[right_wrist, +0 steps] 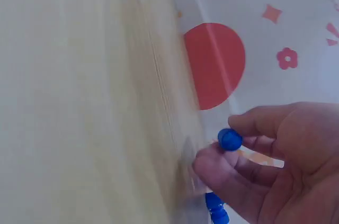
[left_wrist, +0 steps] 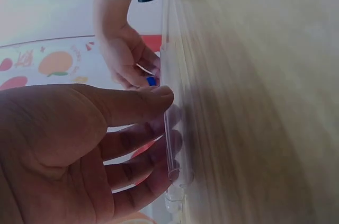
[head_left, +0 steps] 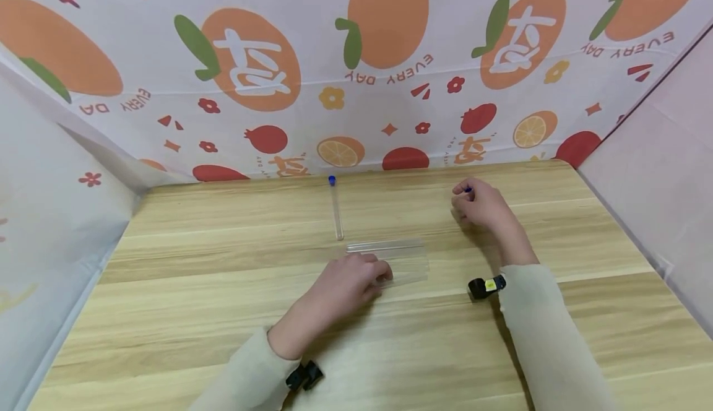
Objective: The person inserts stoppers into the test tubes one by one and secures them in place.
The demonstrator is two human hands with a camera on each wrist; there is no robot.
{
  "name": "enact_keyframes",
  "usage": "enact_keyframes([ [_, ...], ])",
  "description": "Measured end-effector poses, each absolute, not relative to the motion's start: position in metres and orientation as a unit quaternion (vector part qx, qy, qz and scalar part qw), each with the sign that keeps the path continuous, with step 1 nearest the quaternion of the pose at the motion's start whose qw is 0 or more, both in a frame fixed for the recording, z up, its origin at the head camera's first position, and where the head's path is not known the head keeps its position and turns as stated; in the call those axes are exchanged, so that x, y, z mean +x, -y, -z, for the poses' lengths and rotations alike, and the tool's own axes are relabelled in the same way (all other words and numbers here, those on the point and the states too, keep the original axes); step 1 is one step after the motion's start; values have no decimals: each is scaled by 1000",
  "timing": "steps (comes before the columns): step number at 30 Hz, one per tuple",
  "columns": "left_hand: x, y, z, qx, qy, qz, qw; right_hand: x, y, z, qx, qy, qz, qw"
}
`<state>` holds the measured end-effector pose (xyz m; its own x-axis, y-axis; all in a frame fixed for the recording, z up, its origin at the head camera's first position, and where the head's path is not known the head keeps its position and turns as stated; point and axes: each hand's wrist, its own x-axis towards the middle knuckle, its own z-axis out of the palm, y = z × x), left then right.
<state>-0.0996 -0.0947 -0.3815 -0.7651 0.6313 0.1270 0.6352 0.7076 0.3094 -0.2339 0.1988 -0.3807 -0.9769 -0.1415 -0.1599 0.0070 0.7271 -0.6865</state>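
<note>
On the table's middle lie several clear test tubes (head_left: 384, 247) side by side, hard to tell apart. My left hand (head_left: 348, 284) is bent over their near left part. In the left wrist view, its thumb and fingers hold a clear test tube (left_wrist: 170, 152) at the table surface, the fingertips partly showing through it. Toward the back right, my right hand (head_left: 479, 203) pinches a small blue cap (right_wrist: 230, 139) between thumb and fingers, just above the table. A single test tube (head_left: 337, 216) with a blue cap (head_left: 332, 180) lies behind the others, its cap end toward the back.
The wood-grain table (head_left: 195, 262) ends at a fruit-print cloth (head_left: 317, 39) hung along the back. Pale cloth walls (head_left: 646, 169) stand at both sides. In the right wrist view, more blue cap (right_wrist: 216, 208) shows below my fingers.
</note>
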Motion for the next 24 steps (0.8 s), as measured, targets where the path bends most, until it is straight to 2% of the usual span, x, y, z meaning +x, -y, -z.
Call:
enact_keyframes([
  [15, -97, 94, 386, -351, 919, 175, 24, -204, -176, 372, -117, -887, 446, 11],
  [20, -97, 99, 381, -345, 915, 208, -14, -198, -169, 363, -121, -857, 500, 8],
  [24, -100, 101, 369, -323, 893, 308, -66, -197, -165, 358, -117, -827, 550, 9],
])
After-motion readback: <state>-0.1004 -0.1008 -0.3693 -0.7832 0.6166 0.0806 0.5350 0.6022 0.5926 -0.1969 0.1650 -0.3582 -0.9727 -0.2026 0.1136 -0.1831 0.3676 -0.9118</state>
